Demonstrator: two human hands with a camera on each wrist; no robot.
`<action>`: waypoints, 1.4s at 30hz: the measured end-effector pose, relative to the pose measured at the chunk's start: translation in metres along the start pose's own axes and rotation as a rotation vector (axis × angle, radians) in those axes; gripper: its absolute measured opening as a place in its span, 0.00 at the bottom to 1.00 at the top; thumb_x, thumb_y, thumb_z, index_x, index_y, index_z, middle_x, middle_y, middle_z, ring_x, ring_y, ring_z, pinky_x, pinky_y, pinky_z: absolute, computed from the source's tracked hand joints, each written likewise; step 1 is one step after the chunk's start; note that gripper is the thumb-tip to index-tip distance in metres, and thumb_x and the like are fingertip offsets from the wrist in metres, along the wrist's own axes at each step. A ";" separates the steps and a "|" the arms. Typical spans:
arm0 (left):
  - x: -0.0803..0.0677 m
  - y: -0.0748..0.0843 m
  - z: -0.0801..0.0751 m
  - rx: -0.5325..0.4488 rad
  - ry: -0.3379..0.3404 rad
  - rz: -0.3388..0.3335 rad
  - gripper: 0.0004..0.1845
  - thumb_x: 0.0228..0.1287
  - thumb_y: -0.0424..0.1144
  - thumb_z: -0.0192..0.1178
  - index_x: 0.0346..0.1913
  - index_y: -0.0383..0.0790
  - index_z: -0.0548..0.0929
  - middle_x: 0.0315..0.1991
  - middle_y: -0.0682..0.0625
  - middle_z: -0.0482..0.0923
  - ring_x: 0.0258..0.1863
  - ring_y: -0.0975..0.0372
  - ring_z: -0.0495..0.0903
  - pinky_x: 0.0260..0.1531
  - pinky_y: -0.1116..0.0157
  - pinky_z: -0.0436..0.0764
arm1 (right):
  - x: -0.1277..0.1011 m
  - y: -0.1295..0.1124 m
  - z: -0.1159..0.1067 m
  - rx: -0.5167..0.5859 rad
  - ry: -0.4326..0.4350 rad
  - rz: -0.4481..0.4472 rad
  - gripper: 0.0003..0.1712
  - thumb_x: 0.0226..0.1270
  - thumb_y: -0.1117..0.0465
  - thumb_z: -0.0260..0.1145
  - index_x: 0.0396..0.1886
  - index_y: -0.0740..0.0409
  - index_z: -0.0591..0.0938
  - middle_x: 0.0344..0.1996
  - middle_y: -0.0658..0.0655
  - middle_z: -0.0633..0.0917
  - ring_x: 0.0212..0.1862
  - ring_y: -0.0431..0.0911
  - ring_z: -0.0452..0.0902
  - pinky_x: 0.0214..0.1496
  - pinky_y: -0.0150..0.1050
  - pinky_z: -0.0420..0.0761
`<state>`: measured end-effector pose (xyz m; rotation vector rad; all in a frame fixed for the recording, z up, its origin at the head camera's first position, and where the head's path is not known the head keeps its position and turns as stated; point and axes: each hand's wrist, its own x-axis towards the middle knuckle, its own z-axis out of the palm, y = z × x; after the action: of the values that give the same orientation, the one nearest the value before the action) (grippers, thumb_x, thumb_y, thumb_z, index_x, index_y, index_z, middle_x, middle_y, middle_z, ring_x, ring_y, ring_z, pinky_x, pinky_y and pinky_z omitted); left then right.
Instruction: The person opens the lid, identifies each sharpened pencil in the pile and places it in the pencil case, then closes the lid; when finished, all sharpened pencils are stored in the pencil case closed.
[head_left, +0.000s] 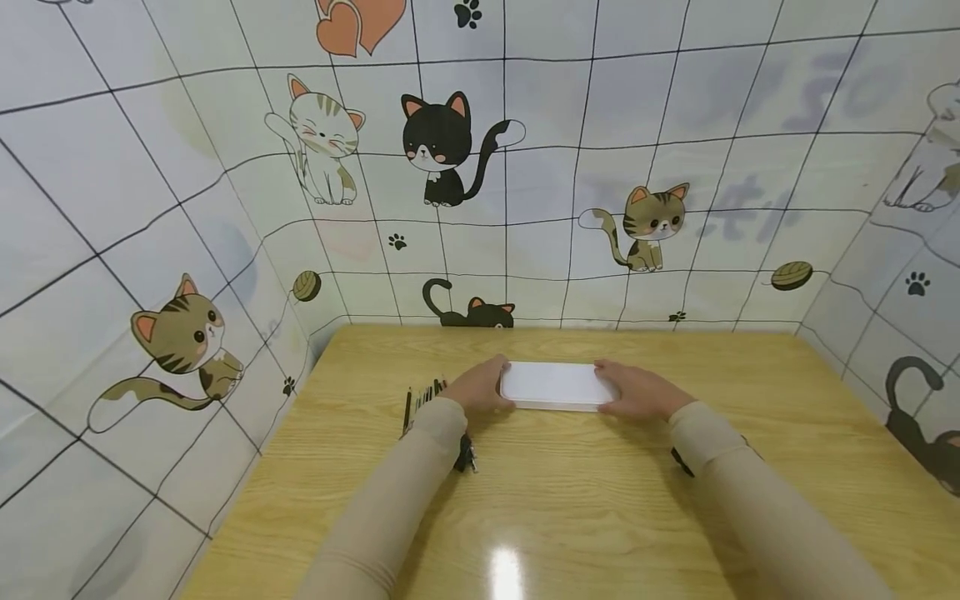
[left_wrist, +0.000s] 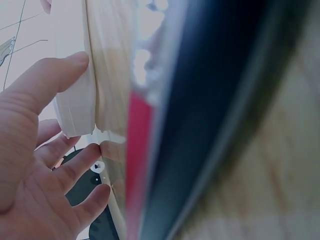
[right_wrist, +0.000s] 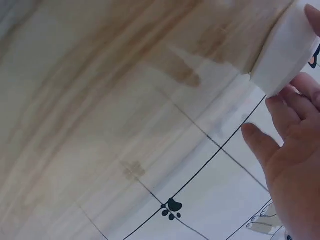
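Observation:
A flat white box lies lengthwise between the two hands, low over the far part of the table. My left hand grips its left end. In the left wrist view the thumb presses on one face of the box, with the fingers spread around the end. My right hand holds the right end. The right wrist view catches that hand with its fingers at the box's corner. Whether the box touches the table cannot be told.
Several pencil-like sticks lie beside the left wrist on the wooden table. A dark item with shiny ends shows by the left forearm, partly hidden. Another dark item peeks out under the right sleeve. Cat-print cloth walls enclose the table.

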<state>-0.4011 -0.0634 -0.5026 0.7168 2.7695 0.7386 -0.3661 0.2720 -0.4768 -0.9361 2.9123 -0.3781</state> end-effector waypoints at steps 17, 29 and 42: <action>0.002 0.004 -0.002 -0.017 -0.008 -0.051 0.45 0.53 0.49 0.79 0.69 0.42 0.66 0.65 0.46 0.75 0.61 0.58 0.76 0.63 0.60 0.74 | 0.005 0.007 0.004 -0.007 0.019 -0.022 0.43 0.65 0.42 0.72 0.67 0.70 0.75 0.70 0.69 0.71 0.72 0.66 0.65 0.71 0.60 0.66; 0.001 -0.011 0.000 0.035 0.004 -0.054 0.48 0.47 0.55 0.81 0.71 0.46 0.70 0.60 0.53 0.76 0.55 0.60 0.77 0.57 0.60 0.77 | 0.014 0.000 0.017 -0.059 0.058 -0.058 0.44 0.65 0.39 0.70 0.67 0.70 0.74 0.66 0.69 0.76 0.64 0.63 0.75 0.66 0.57 0.73; 0.014 -0.011 0.009 0.115 0.097 -0.053 0.48 0.42 0.59 0.81 0.68 0.49 0.72 0.56 0.56 0.77 0.52 0.59 0.76 0.50 0.56 0.79 | 0.011 -0.012 0.005 -0.238 0.131 -0.138 0.38 0.60 0.50 0.73 0.62 0.75 0.78 0.58 0.75 0.80 0.55 0.67 0.80 0.57 0.58 0.80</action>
<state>-0.4153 -0.0609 -0.5164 0.6419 2.9262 0.6243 -0.3673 0.2551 -0.4785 -1.1915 3.0704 -0.1028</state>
